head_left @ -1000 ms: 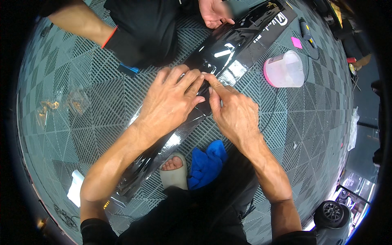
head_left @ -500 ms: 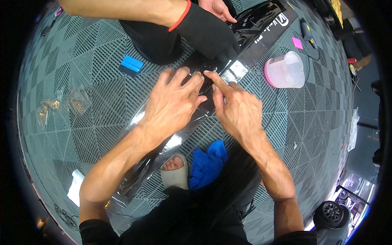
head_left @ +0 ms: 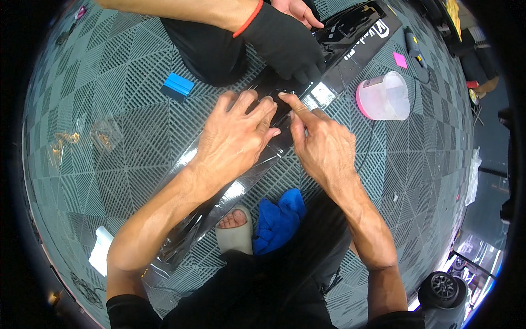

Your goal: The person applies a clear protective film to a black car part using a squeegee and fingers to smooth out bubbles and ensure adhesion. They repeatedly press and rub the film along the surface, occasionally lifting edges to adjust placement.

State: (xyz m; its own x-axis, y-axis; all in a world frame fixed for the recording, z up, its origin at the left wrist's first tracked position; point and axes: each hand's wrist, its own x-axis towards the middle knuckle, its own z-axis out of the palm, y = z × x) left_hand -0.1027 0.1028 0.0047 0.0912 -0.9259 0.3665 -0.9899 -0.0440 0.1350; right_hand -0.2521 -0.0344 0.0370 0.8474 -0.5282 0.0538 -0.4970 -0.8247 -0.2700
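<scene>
A long glossy black panel (head_left: 345, 30) with film along it lies diagonally on the floor, white lettering at its far end. My left hand (head_left: 230, 137) rests on the middle of it, fingers spread and bent, holding nothing visible. Just right of that, my right hand (head_left: 323, 145) touches the glossy surface with its extended index fingertip; the thumb sits apart below and the other fingers curl partly out of sight. Above mine, a co-worker's black-gloved hand (head_left: 290, 55) reaches onto the panel, and a second, bare hand (head_left: 298, 13) is at the upper edge.
Blue squeegee (head_left: 178, 85) lies left of the panel. Right of it are a pink-based translucent jug (head_left: 383, 96), pink card (head_left: 400, 60) and corded black tool (head_left: 412, 44). A blue cloth (head_left: 274, 219) lies by a sandaled foot (head_left: 234, 230). Plastic scraps (head_left: 104, 136) lie left. A wheel (head_left: 444, 285) stands lower right.
The co-worker's gloved hand has swung rightward onto the panel, uncovering more of the blue squeegee. Both my hands have crept slightly up and right along the panel.
</scene>
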